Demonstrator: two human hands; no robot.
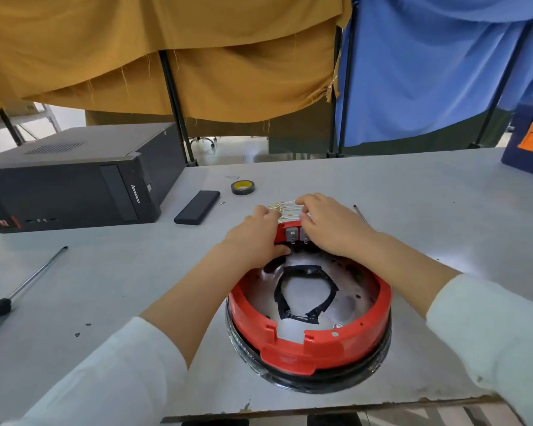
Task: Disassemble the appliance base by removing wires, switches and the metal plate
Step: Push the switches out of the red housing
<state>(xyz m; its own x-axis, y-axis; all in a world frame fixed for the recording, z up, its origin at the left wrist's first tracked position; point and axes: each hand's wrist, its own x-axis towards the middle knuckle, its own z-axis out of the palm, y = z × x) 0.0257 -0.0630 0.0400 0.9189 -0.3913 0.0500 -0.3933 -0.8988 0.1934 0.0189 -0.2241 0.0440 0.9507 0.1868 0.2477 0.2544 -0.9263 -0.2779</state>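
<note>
On the grey table (413, 192), near its front edge, stands the red appliance base (314, 342) with its metal plate (348, 290) inside. At the far rim, the left hand (253, 238) grips the rim beside two switches (297, 235), and the right hand (326, 222) pinches thin white wires (285, 204).

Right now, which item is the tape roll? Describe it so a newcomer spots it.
Start at the black computer tower on the table's left. Right of it lies a flat black bar; just beyond that sits the tape roll. It is the only small ring there, black outside with a yellow core.
</note>
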